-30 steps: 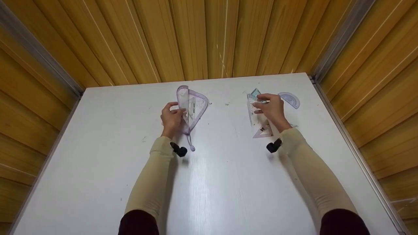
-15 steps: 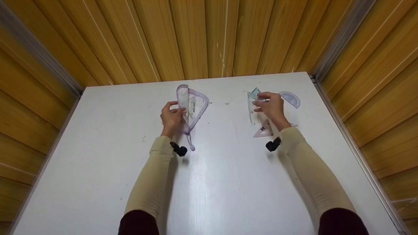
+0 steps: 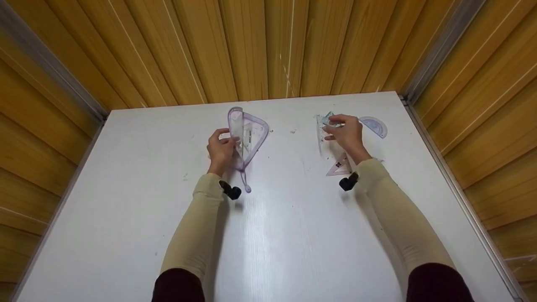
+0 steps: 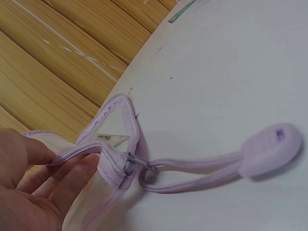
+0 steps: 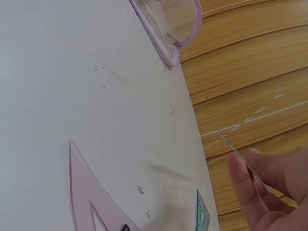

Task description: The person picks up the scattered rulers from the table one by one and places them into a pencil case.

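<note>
My left hand (image 3: 220,151) pinches one edge of a triangular see-through zip pouch (image 3: 265,130) with purple trim, its mouth spread apart. A clear piece with dark print (image 4: 111,139) lies inside the pouch. From the zip hangs a purple pull loop (image 4: 197,166) with a chunky tab. Between thumb and fingers my right hand (image 3: 350,136) pinches a thin clear ruler (image 3: 319,138), seen edge-on in the right wrist view above the table. Beneath that hand lies a teal set square (image 5: 202,216), partly hidden in the head view.
A pink set square (image 3: 339,167) lies on the white table (image 3: 289,235) near the right wrist. To the right of the hand is a pale blue protractor (image 3: 374,126). Yellow wood-patterned walls (image 3: 251,50) rise behind the table and at both sides.
The right hand has shifted slightly left and away from me with the ruler, whose near end has drawn off the pink set square. The left hand keeps its grip on the pouch.
</note>
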`<state>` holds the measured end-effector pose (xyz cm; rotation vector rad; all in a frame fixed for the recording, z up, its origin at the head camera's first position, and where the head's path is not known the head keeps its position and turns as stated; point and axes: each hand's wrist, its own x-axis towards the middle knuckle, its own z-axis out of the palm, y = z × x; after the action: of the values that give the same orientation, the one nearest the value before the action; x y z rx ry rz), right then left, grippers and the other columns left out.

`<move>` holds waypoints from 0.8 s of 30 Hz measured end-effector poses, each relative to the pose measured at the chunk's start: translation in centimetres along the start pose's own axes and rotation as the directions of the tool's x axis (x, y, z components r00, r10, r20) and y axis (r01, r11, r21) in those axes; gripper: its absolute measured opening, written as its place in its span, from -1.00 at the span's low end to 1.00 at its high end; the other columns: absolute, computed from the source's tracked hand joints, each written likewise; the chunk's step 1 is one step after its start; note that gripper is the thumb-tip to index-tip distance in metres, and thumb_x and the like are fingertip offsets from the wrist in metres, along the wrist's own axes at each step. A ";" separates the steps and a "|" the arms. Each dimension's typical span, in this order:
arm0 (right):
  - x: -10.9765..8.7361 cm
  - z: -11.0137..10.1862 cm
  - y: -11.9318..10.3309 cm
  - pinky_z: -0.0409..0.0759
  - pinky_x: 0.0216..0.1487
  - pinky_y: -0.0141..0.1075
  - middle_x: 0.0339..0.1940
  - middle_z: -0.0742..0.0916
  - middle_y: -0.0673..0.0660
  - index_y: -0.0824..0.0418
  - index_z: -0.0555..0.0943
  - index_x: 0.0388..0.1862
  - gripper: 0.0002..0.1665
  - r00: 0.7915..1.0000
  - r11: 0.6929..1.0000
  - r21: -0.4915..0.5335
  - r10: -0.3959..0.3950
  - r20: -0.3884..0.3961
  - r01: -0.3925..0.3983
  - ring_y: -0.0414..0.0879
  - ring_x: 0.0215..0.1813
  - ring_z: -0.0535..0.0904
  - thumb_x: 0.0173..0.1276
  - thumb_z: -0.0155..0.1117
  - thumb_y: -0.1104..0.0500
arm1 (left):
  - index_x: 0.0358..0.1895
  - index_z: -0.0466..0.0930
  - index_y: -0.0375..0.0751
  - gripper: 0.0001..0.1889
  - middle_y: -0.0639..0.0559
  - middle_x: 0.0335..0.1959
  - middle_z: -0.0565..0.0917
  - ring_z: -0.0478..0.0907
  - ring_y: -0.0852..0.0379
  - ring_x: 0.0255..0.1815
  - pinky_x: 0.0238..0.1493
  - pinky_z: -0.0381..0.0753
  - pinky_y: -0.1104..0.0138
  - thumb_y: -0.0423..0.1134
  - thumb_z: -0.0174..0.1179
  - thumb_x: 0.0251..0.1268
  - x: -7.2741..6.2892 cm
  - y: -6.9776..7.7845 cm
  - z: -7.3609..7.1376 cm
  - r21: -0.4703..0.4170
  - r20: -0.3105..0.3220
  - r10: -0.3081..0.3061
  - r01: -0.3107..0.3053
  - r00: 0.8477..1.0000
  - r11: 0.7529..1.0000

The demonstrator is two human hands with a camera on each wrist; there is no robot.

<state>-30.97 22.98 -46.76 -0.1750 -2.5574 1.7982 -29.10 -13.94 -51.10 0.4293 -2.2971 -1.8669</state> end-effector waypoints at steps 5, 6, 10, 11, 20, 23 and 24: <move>0.4 0.5 -0.6 0.73 -0.19 -0.28 0.18 0.62 0.29 0.33 0.59 0.30 -0.48 1.000 0.999 0.020 -0.025 0.006 0.025 0.06 0.06 0.71 0.37 0.42 0.34 | 0.25 0.55 -0.26 -0.61 -0.16 -0.19 0.81 0.71 -0.01 -0.34 -0.51 0.52 0.42 -0.37 0.28 0.38 0.0 0.1 0.0 -0.030 -0.005 -0.001 0.001 1.000 1.000; 0.5 0.6 -0.7 0.73 -0.18 -0.28 0.18 0.62 0.29 0.33 0.59 0.31 -0.48 1.000 0.999 0.020 -0.026 0.006 0.026 0.07 0.06 0.71 0.37 0.41 0.34 | 0.25 0.55 -0.27 -0.61 -0.16 -0.19 0.81 0.71 -0.01 -0.35 -0.52 0.52 0.42 -0.37 0.28 0.39 0.0 0.1 0.0 -0.034 -0.005 -0.002 0.001 1.000 0.999; 0.7 1.1 -1.1 0.72 -0.17 -0.31 0.17 0.64 0.22 0.28 0.58 0.33 -0.48 1.000 1.000 -0.007 -0.006 0.005 0.006 0.03 0.08 0.70 0.40 0.39 0.31 | 0.26 0.54 -0.24 -0.61 -0.13 -0.19 0.81 0.70 0.02 -0.35 -0.51 0.51 0.41 -0.35 0.28 0.40 0.0 0.0 0.1 -0.020 -0.002 -0.015 0.015 1.000 1.000; 0.8 1.3 -1.2 0.72 -0.17 -0.32 0.18 0.64 0.21 0.27 0.58 0.34 -0.47 1.000 1.000 -0.013 -0.003 0.005 0.003 0.03 0.09 0.70 0.40 0.39 0.31 | 0.26 0.54 -0.23 -0.60 -0.12 -0.19 0.81 0.70 0.03 -0.35 -0.51 0.51 0.41 -0.34 0.29 0.40 0.0 0.1 0.0 -0.015 -0.003 -0.019 0.019 1.000 1.000; 1.6 3.1 -1.4 0.72 -0.19 -0.32 0.20 0.65 0.24 0.27 0.59 0.32 -0.49 1.000 1.000 -0.029 -0.004 0.005 0.005 0.05 0.07 0.71 0.40 0.40 0.29 | 0.27 0.54 -0.18 -0.61 -0.06 -0.20 0.80 0.68 0.08 -0.34 -0.46 0.52 0.38 -0.32 0.28 0.41 0.0 -0.2 0.2 -0.013 -0.004 -0.025 0.025 1.000 1.000; 1.9 3.9 -1.6 0.72 -0.20 -0.32 0.19 0.65 0.25 0.29 0.59 0.31 -0.49 1.000 1.000 -0.013 -0.007 0.006 0.007 0.04 0.02 0.73 0.40 0.40 0.30 | 0.27 0.54 -0.17 -0.61 -0.06 -0.19 0.80 0.67 0.11 -0.35 -0.45 0.53 0.38 -0.32 0.28 0.42 0.0 -0.2 0.2 -0.016 -0.002 -0.022 0.022 1.000 1.000; 2.0 4.2 -1.7 0.72 -0.21 -0.31 0.19 0.65 0.25 0.29 0.60 0.30 -0.50 1.000 1.000 -0.009 -0.009 0.008 0.009 0.04 0.02 0.72 0.39 0.41 0.30 | 0.27 0.54 -0.17 -0.61 -0.07 -0.19 0.80 0.66 0.11 -0.35 -0.45 0.53 0.38 -0.31 0.28 0.42 0.0 -0.2 0.2 -0.015 0.000 -0.022 0.022 1.000 1.000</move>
<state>-33.36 18.67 -46.75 -0.1573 -2.5678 1.7879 -29.12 -13.82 -51.35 0.4546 -2.2854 -1.8927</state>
